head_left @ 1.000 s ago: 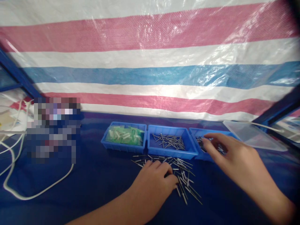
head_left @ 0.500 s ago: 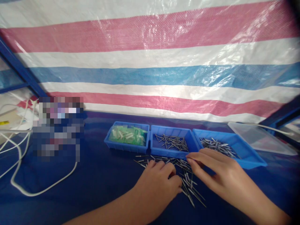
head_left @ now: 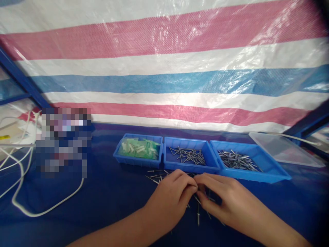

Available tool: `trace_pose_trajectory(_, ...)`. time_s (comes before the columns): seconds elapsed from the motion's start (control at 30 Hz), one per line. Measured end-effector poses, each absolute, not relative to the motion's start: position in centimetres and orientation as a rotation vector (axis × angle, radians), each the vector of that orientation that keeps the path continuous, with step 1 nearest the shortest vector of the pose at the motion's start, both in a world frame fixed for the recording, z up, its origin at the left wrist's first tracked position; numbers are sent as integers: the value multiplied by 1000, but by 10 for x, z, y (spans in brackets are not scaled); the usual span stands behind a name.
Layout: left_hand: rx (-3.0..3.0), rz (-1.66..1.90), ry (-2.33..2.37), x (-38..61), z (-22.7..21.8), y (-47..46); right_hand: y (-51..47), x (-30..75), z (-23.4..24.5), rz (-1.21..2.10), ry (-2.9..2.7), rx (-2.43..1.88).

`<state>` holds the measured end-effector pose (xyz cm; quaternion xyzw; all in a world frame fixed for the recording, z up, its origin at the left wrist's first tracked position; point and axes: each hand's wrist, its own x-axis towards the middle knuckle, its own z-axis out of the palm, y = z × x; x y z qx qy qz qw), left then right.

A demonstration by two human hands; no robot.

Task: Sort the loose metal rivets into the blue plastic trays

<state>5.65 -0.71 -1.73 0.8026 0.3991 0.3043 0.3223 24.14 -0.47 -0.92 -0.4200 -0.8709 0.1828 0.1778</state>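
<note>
A loose pile of thin metal pins (head_left: 158,175) lies on the dark blue table cover, in front of three blue trays. My left hand (head_left: 171,202) and my right hand (head_left: 226,202) meet over the pile, fingertips pinched together and touching. What they pinch is hidden by the fingers. The left tray (head_left: 138,159) holds pale green pieces. More pins fill the middle tray (head_left: 190,166) and the right tray (head_left: 257,175).
A clear plastic lid (head_left: 282,149) lies at the far right. White cables (head_left: 38,206) loop over the table at the left, next to a blurred-out object (head_left: 63,140). A striped tarp (head_left: 164,68) hangs right behind the trays.
My right hand came from the right tray to the pile and met my left hand. My left hand lifted slightly and pinched its fingers.
</note>
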Motion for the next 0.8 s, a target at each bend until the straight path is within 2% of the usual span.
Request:
trace_pose_trajectory(0.17,2195,832,1104,55,-14,-7,-6,239,-18,464,-2578,-1328)
trace_pose_trajectory(0.37,2531,596,1154,52,-4,-11,-9,239,-24,461,-2583,-1280)
trace_pose_trajectory(0.53,2623,576,1169,54,13,-18,-12,237,-15,508,-2542,-1182)
trace_pose_trajectory(0.67,2628,512,1195,39,22,-33,-21,240,-8,354,-2533,-1159)
trace_pose_trajectory(0.8,2655,494,1346,-1,10,-53,-37,251,-22,143,-2476,-1270)
